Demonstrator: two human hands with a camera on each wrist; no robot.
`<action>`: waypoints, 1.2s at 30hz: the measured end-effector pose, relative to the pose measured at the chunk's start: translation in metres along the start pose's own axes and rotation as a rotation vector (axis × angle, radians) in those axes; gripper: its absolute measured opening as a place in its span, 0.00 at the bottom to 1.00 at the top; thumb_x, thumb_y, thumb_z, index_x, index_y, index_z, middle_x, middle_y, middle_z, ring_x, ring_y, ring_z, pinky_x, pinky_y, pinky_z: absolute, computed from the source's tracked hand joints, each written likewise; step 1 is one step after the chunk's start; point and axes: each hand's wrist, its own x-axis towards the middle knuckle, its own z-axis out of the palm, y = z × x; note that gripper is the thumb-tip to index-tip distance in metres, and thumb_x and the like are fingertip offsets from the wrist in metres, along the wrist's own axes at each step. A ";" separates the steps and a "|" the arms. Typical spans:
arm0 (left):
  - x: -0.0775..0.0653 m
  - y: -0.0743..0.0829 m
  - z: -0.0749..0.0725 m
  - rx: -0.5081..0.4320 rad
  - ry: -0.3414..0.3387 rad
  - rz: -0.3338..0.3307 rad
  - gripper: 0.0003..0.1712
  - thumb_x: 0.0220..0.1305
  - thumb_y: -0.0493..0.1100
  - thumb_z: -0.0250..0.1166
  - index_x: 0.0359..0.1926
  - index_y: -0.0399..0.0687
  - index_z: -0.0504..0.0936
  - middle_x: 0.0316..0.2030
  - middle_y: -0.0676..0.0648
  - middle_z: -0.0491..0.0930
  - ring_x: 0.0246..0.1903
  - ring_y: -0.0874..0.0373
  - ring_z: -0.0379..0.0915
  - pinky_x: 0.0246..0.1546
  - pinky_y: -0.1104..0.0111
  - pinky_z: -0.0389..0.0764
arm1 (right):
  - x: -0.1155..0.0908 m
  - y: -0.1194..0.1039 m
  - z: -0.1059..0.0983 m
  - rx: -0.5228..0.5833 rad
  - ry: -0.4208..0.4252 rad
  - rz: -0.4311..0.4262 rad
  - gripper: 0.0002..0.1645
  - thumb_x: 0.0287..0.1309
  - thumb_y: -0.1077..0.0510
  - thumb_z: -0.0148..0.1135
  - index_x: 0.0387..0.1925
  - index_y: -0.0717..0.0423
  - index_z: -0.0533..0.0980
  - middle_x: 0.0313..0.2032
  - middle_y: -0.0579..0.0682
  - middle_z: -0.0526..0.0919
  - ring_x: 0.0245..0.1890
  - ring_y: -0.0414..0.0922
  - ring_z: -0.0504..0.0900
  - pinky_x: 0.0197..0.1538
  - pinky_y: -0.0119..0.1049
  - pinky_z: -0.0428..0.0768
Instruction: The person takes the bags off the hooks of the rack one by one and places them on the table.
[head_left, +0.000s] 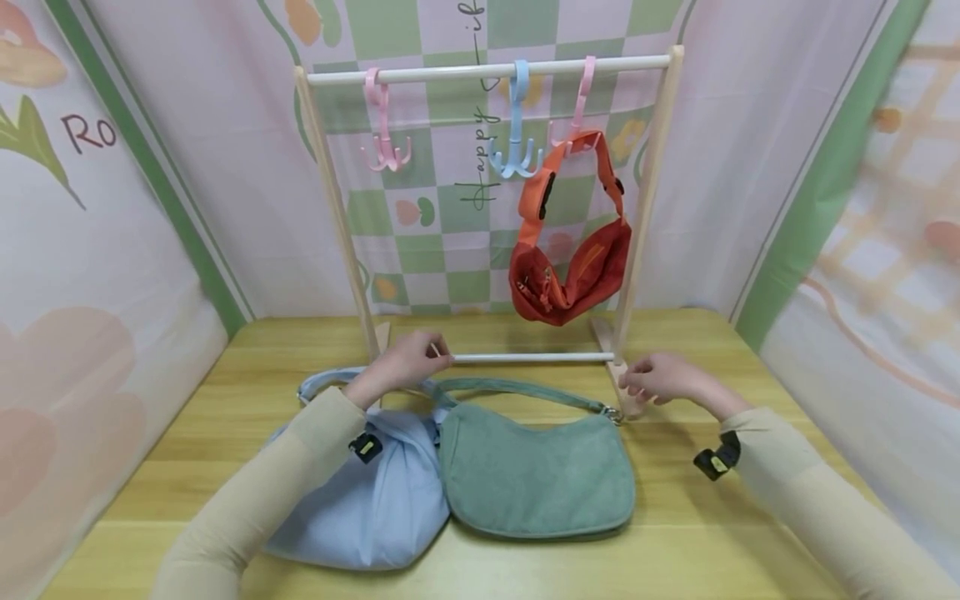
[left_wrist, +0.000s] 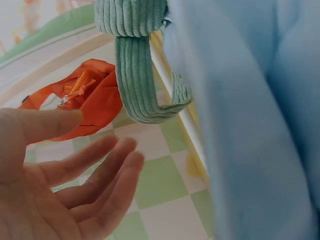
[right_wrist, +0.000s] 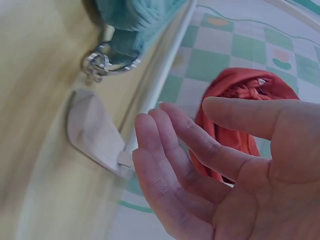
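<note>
Left grip [head_left: 408, 358] hangs loosely spread, centre-left; right grip [head_left: 663, 377] likewise, centre-right. Green bag [head_left: 536, 475] lies lower centre; blue bag [head_left: 375, 504], lower left.

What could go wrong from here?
- The green bag and blue bag lie side by side, apparently touching; lifting one could drag the other.
- The blue hook hangs close to the red bag's strap; anything hung there might snag or crowd it.
- In the head view the right hand is near the rack's right foot; a careless move might nudge the rack and set the red bag swinging.
</note>
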 end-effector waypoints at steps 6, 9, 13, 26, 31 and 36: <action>0.004 0.005 0.000 -0.047 0.148 0.061 0.10 0.67 0.46 0.58 0.40 0.45 0.80 0.35 0.48 0.81 0.33 0.58 0.76 0.35 0.67 0.78 | 0.000 -0.001 -0.011 0.034 0.041 -0.006 0.23 0.67 0.54 0.51 0.48 0.72 0.75 0.38 0.63 0.83 0.37 0.48 0.84 0.37 0.41 0.83; 0.008 0.007 0.000 -0.066 0.231 0.084 0.09 0.67 0.46 0.58 0.39 0.46 0.80 0.35 0.49 0.81 0.35 0.58 0.76 0.37 0.66 0.79 | -0.001 -0.002 -0.017 0.045 0.061 -0.008 0.25 0.67 0.53 0.51 0.50 0.73 0.73 0.39 0.63 0.82 0.37 0.49 0.84 0.38 0.41 0.83; 0.011 0.010 -0.001 -0.123 0.327 0.127 0.08 0.67 0.44 0.58 0.39 0.46 0.80 0.36 0.49 0.81 0.37 0.57 0.77 0.39 0.66 0.81 | -0.004 -0.006 -0.024 0.062 0.095 -0.010 0.27 0.69 0.52 0.50 0.53 0.75 0.70 0.41 0.64 0.82 0.39 0.50 0.84 0.39 0.43 0.83; 0.020 0.028 -0.006 -0.239 0.571 0.230 0.08 0.67 0.46 0.58 0.41 0.46 0.78 0.37 0.49 0.80 0.40 0.58 0.75 0.42 0.66 0.79 | -0.009 -0.016 -0.043 0.055 0.253 -0.039 0.33 0.71 0.48 0.44 0.59 0.76 0.65 0.51 0.73 0.75 0.46 0.59 0.81 0.43 0.42 0.84; 0.026 0.033 -0.008 -0.251 0.591 0.223 0.09 0.67 0.46 0.58 0.42 0.46 0.77 0.38 0.49 0.80 0.39 0.58 0.76 0.42 0.67 0.78 | -0.007 -0.019 -0.049 0.055 0.304 -0.033 0.34 0.71 0.45 0.42 0.61 0.72 0.65 0.55 0.73 0.73 0.49 0.60 0.79 0.44 0.42 0.83; 0.034 0.038 -0.010 -0.261 0.616 0.237 0.09 0.66 0.45 0.59 0.42 0.46 0.77 0.39 0.49 0.80 0.40 0.58 0.76 0.43 0.68 0.78 | -0.005 -0.022 -0.053 0.084 0.351 -0.053 0.34 0.71 0.45 0.42 0.61 0.70 0.66 0.55 0.73 0.73 0.48 0.58 0.80 0.43 0.38 0.83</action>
